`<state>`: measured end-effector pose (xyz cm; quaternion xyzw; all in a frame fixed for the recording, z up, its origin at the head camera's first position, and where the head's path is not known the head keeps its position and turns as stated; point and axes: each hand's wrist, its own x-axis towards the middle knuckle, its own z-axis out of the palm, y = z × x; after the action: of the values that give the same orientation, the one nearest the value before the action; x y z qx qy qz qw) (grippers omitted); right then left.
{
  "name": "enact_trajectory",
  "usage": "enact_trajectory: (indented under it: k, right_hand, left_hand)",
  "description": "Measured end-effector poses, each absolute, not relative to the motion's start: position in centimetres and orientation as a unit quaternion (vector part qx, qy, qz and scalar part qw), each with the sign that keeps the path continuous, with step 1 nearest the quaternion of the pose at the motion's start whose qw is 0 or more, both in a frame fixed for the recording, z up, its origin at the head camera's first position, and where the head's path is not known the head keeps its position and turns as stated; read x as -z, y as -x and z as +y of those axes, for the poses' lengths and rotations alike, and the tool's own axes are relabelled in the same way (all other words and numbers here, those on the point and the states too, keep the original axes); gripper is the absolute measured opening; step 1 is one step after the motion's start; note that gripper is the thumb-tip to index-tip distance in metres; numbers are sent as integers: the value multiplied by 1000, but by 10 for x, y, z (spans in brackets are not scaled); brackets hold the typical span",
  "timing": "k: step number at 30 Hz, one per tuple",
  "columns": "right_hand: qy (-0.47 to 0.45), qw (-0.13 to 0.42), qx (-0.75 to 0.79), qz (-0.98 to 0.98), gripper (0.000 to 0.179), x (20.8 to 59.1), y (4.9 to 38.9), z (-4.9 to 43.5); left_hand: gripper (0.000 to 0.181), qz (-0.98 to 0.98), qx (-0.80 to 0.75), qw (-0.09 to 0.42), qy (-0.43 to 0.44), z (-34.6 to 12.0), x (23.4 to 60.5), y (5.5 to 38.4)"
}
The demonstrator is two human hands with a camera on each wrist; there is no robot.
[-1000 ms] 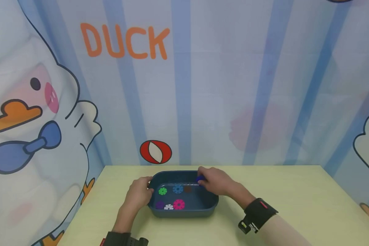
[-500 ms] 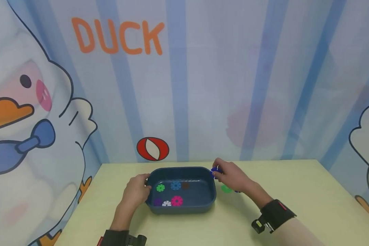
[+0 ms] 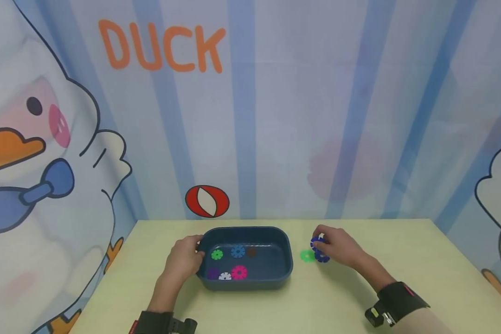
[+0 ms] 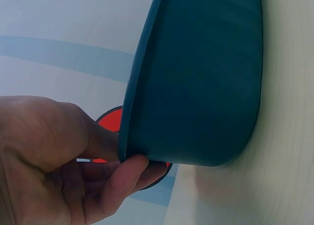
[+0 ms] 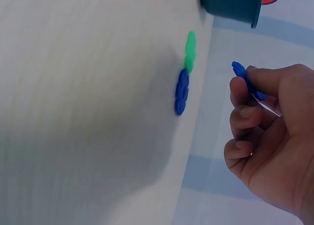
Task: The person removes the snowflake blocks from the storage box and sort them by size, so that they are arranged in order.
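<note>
My left hand (image 3: 183, 257) grips the left end of a dark blue plastic basin (image 3: 250, 284); in the left wrist view, its thumb and fingers pinch the basin's rim (image 4: 128, 122) at a corner. To the right of the basin, my right hand (image 3: 340, 247) pinches a dark blue notched plastic disc (image 5: 239, 70) between thumb and index finger, raised over the table. Just below it on the table lie a green disc (image 3: 306, 256) and another dark blue disc (image 3: 323, 257), side by side with their edges close together.
Inside the basin lie several notched discs: green (image 3: 217, 254), light blue (image 3: 238, 251), brown (image 3: 251, 252), purple (image 3: 213, 273), white (image 3: 225, 276) and pink (image 3: 239, 272). The pale yellow table (image 3: 259, 311) ends at a duck-print curtain (image 3: 284, 116) behind.
My right hand has moved rightward out of the basin with the blue disc, over the two discs on the table. The left hand keeps its hold on the basin.
</note>
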<state>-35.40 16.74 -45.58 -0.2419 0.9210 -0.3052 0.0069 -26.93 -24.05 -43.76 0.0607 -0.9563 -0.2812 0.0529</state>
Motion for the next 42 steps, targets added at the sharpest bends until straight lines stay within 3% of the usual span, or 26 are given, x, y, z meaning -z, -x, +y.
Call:
enact_trajectory:
  k: [13,42]
  right_hand:
    - [216,-6,287,933,12,474,354,202]
    - [161,24,262,951,12,484,355,213]
  left_hand:
    - [46,-956,282,50,-67,-240,438,269]
    - [47,-955,284,47,-75,-239,436,268]
